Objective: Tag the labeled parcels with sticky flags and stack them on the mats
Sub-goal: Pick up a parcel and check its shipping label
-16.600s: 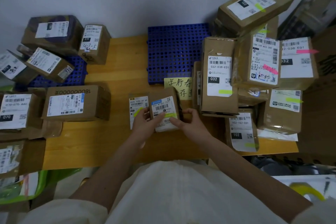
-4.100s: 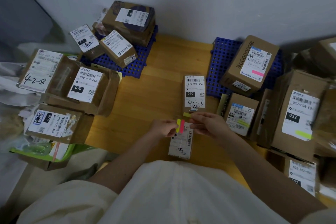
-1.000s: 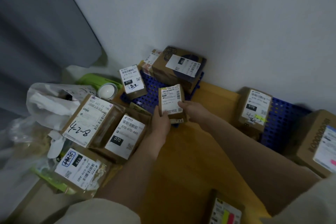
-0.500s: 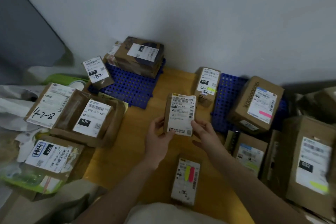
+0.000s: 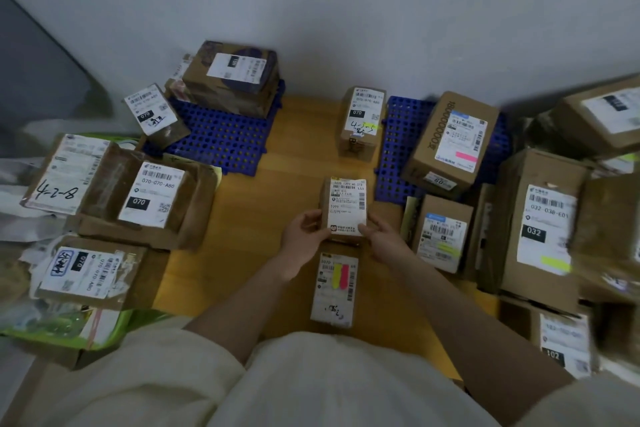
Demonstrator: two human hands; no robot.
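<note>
parcel in both hands (image 5: 344, 206): showing matt brown cardboard under a smooth white paper label
table (image 5: 298, 149): looking like smooth yellowish wood, faintly shining
left mat (image 5: 221, 139): appearing as perforated blue plastic
sticky flags (image 5: 340, 276): lying as thin yellow and pink film on a paper label
sleeve (image 5: 156, 374): draping as soft matt cream cloth

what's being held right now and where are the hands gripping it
A small labeled parcel, gripped by both hands at its lower corners: left hand, right hand.
</note>
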